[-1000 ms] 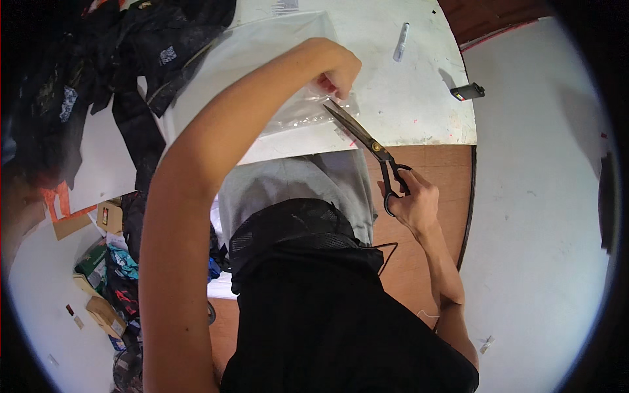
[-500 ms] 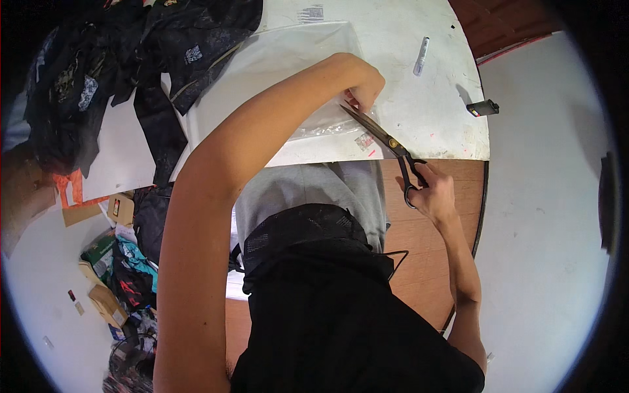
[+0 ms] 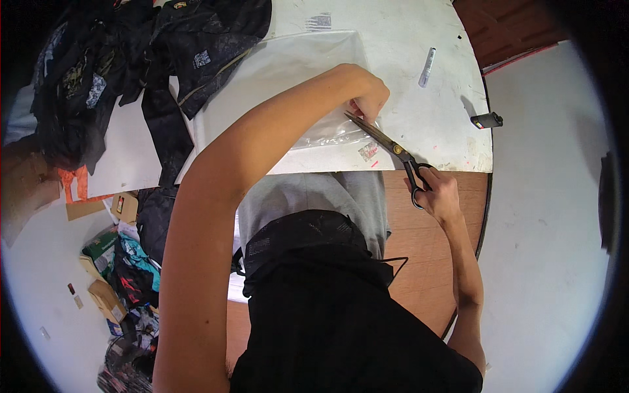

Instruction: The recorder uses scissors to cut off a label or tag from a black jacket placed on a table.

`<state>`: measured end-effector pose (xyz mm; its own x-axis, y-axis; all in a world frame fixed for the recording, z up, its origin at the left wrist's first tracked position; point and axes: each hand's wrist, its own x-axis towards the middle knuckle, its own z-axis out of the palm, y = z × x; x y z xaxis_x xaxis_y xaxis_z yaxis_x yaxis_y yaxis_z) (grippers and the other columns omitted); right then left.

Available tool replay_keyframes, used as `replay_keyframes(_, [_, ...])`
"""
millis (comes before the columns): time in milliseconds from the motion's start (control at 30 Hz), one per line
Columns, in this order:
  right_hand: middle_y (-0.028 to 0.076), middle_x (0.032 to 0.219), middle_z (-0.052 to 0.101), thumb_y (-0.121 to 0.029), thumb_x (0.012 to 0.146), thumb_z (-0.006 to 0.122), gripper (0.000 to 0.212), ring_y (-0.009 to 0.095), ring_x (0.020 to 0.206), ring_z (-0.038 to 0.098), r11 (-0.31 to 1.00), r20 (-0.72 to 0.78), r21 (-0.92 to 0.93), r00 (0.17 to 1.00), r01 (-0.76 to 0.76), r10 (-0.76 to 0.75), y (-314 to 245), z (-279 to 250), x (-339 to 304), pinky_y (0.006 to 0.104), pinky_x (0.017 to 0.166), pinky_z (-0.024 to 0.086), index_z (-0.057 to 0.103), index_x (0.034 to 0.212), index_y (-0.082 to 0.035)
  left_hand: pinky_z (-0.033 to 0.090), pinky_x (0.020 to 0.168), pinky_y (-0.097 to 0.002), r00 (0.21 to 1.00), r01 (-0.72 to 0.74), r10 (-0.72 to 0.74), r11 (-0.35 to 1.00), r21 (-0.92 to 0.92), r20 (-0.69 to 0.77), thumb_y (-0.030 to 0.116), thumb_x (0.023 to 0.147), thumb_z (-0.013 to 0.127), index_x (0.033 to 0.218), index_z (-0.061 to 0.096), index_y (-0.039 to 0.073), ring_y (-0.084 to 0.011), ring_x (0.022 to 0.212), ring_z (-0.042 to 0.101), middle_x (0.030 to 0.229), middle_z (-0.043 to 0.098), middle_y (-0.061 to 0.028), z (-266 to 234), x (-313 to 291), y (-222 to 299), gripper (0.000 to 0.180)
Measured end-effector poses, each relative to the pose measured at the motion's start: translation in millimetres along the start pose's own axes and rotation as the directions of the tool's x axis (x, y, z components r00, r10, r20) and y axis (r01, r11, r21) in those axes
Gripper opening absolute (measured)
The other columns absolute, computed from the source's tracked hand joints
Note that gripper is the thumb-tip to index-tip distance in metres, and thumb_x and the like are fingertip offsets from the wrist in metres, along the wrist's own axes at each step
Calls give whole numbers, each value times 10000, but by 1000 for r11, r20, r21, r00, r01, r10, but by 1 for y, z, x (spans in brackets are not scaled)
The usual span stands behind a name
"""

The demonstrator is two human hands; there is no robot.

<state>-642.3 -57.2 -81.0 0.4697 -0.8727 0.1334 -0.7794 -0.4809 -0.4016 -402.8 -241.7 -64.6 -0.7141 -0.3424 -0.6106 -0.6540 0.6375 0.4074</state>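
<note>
My right hand [image 3: 442,197], near the table's front edge, is closed through the black handles of a large pair of scissors [image 3: 398,150]. Their dark blades point away and to the left, with the tips beside my left hand [image 3: 371,95]. That hand bends inward from the wrist, its fingers curled at the right edge of a clear plastic bag [image 3: 308,54]. The fingertips are partly hidden, but they appear to pinch the plastic. The bag lies flat on the white table [image 3: 400,39], and my left forearm crosses over it.
A marker pen [image 3: 427,67] lies beyond my hands. A small black object [image 3: 487,120] sits at the table's right edge. Dark garments [image 3: 190,46] cover the far left. Boxes [image 3: 107,300] and clothes are heaped on the floor at left.
The whole view has shifted slightly, so the table appears a little lower. Both hands and the scissors keep nearly the same places relative to the bag.
</note>
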Motion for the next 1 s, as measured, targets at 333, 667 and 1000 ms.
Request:
replay_keyframes(333, [101, 682, 584, -63, 651, 725, 261, 246, 527, 578, 999, 23, -43, 1000, 2, -1, 8, -3, -1, 348, 476, 461, 634, 885, 12, 455, 541, -355, 1000, -10, 10, 1000, 16, 17, 244, 675, 718, 685, 705, 35, -196, 579, 596, 656, 650, -78, -5, -3, 2, 210])
replay_keyframes(667, [94, 730, 600, -13, 566, 688, 383, 246, 556, 596, 1000, 15, -30, 1000, -9, 9, 15, -4, -8, 351, 491, 479, 638, 945, 5, 392, 517, -385, 999, -6, 7, 1000, 12, -37, 229, 673, 697, 627, 642, 36, -202, 552, 541, 611, 598, -75, -3, -7, 6, 205])
replay_keyframes(1000, [76, 725, 592, -20, 566, 703, 363, 231, 566, 601, 996, 24, -83, 999, 42, -40, 13, -13, -20, 348, 494, 480, 633, 922, -27, 312, 461, -427, 993, -12, 10, 1000, -21, -116, 186, 690, 669, 545, 550, 42, -234, 471, 436, 509, 489, -74, 1, -15, 2, 236])
